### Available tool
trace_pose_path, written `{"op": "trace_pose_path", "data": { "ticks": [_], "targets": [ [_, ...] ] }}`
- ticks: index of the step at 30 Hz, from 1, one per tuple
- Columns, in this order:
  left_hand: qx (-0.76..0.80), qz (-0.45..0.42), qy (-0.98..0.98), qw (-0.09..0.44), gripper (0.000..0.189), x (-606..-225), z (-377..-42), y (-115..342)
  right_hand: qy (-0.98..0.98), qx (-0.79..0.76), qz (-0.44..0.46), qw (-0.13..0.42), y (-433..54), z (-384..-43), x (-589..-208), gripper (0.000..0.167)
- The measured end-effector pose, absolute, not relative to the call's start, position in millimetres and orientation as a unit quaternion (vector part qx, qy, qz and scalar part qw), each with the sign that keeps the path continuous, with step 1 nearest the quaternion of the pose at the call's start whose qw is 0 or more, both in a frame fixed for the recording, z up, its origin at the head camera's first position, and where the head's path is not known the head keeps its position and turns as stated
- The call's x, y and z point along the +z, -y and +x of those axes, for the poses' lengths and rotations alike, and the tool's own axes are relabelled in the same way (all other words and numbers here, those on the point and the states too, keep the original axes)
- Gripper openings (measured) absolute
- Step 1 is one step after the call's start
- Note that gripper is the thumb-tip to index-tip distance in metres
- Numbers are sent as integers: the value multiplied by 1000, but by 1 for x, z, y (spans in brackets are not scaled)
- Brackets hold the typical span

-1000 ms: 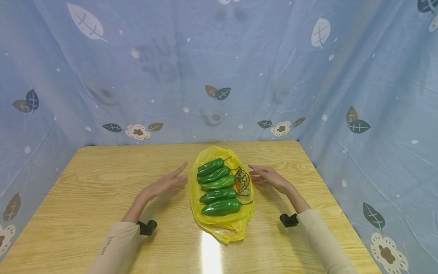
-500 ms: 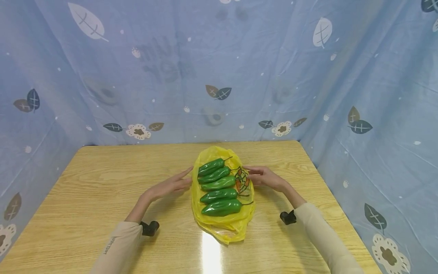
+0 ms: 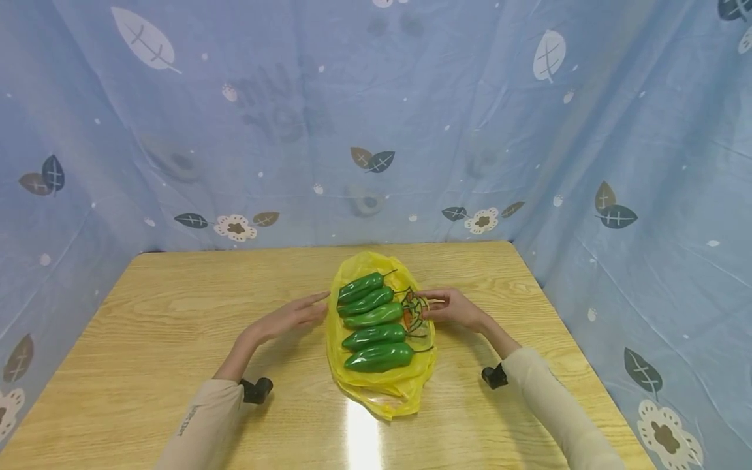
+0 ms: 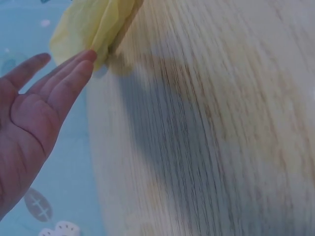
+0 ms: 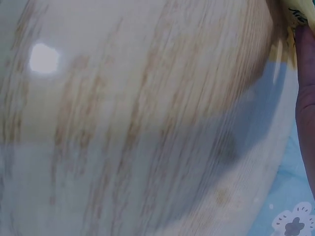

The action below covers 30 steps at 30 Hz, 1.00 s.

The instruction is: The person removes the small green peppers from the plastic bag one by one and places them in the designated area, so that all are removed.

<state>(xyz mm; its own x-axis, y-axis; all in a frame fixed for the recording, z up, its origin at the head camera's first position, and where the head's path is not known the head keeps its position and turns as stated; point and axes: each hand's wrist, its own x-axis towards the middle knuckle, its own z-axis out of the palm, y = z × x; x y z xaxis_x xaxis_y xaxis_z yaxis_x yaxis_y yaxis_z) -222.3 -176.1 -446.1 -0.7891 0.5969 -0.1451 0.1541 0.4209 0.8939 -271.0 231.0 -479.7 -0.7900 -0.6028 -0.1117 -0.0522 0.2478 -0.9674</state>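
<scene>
On the table lies a yellow plastic bag [image 3: 352, 266], with several long green peppers [image 3: 378, 357] in a column on it, stems to the right. A small tangle of dark green and orange-red shapes [image 3: 413, 312] sits at the bag's right side. My left hand [image 3: 288, 320] is at the bag's left edge, fingers stretched out and fingertips right at the plastic; the palm side of this hand [image 4: 37, 113] shows in the left wrist view. From the right, my right hand [image 3: 458, 308] reaches over the bag's edge, its fingers extended beside the tangle. In the right wrist view, this hand is mostly cut off.
The wooden table [image 3: 205, 294] extends around the bag on all sides. Behind it and along both sides hangs a blue curtain [image 3: 294, 130] with leaf and flower prints. Black wrist mounts [image 3: 256, 390] are on both forearms.
Both hands have moved inward to the bag. The right hand's fingers now overlap its right edge, and the left fingertips have come to its left edge. The peppers have stayed in place.
</scene>
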Motion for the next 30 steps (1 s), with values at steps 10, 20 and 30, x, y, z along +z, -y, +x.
{"op": "trace_pose_path", "data": {
  "ticks": [10,20,30],
  "targets": [
    [481,224,-837,137,51,-452,-235,173,-753,-576,-213,234,-228,-269,-479,53],
    [513,226,-823,98,43,-461,-255,160,-748,-588,-204,231,-228,-270,-484,52],
    [532,220,-814,81,40,-462,-275,136,-748,-590,-206,225,-230,-269,-484,52]
  ]
}}
